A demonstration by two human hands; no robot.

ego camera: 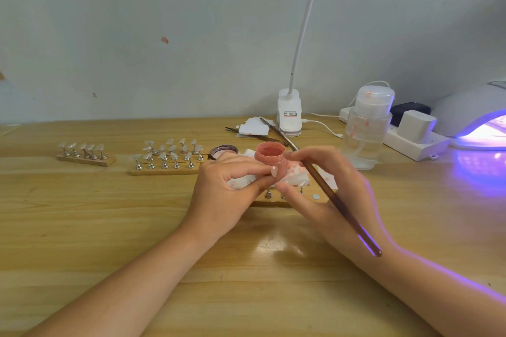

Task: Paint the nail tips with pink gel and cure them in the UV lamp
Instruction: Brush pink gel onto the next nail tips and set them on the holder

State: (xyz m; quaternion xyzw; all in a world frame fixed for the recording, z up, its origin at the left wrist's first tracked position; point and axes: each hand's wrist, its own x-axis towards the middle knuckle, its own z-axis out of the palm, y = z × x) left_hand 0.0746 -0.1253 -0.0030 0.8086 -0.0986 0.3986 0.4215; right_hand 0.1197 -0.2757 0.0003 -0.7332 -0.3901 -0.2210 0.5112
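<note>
Your left hand (224,186) comes in from the near left, forearm angled across the tabletop (109,227), fingers curled in; thumb & index pinch a small stand w/ a pink-coated nail tip (274,171) on top, held just in front of the gel jar (269,157). Your right hand (325,194) comes from the near right, wrist raised a bit, fingers curled round a brown brush (339,205). The brush handle slants back over your wrist toward the near right; its far end points up-left past the jar rim, bristles too blurred to make out. Right fingertips sit close to the held tip; can't tell if they touch it.

The jar is open, pink gel showing inside, standing on stained white wipes (295,172) at centre. Its lid (224,151) lies just left of it. Below your hands a wooden strip (273,203) carries a few metal stands, mostly hidden.

To the left, a wooden holder (164,171) has rows of stands w/ clear nail tips; further left a smaller holder (86,159) w/ one row.

UV lamp (476,117) is at the far right edge, lit, throwing violet light over the tabletop & your right forearm. Near it: a clear pump bottle (365,128), a white power strip (410,142) w/ plugs, a clip-on desk lamp (290,115) w/ white gooseneck, and tweezers (262,135) on white paper pieces.
</note>
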